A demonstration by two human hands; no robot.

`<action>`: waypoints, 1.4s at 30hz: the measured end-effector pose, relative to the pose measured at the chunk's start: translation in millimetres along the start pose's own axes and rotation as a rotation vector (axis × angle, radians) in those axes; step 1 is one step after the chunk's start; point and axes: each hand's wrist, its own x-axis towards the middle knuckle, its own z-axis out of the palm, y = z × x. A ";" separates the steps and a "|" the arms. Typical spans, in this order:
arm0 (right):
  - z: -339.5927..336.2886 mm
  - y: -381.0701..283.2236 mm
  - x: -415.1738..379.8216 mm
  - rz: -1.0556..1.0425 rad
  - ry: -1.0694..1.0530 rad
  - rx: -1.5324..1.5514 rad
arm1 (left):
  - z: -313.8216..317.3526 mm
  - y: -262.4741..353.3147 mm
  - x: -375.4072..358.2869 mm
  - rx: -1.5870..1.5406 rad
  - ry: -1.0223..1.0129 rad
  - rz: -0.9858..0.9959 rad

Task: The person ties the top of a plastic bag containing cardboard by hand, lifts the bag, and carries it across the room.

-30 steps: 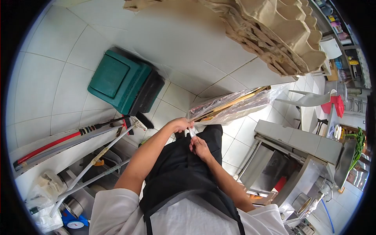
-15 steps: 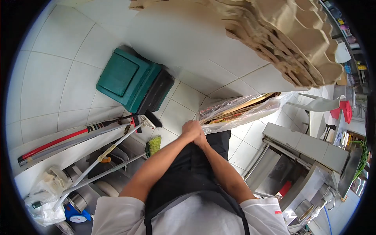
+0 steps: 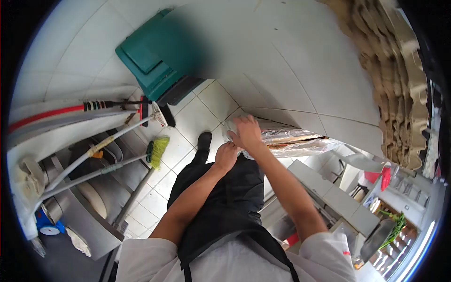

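My left hand [image 3: 226, 157] is closed at the near end of a clear plastic bag [image 3: 286, 151], in front of my black apron. Just above it, my right hand [image 3: 246, 131] presses on the same end of the bag, its fingers partly bent around the plastic. Flat brown and reddish pieces show inside the bag, which stretches to the right along the tiled wall. What exactly lies between my fingers is too small to tell.
A green lidded bin [image 3: 145, 61] stands at the upper left. Brooms with a yellow-green brush [image 3: 160, 151] lean at the left. Stacked egg trays [image 3: 394, 84] are at the upper right. A tiled counter [image 3: 324, 188] and a wok [image 3: 377, 240] are on the right.
My hands were together at the bag's end; the right has moved up and apart from the left. The view has shifted, and a black boot now shows beside the apron.
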 end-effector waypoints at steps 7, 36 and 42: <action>38.5 -4.4 65.7 -0.075 -1.223 -0.130 | 4.8 -5.0 -3.4 -0.228 0.166 -0.001; 33.9 25.9 -65.0 0.473 0.251 0.458 | -42.5 -7.9 34.0 0.015 -0.284 0.621; 12.3 30.4 -71.7 0.461 0.064 0.608 | -45.2 5.9 26.7 0.216 -0.474 0.566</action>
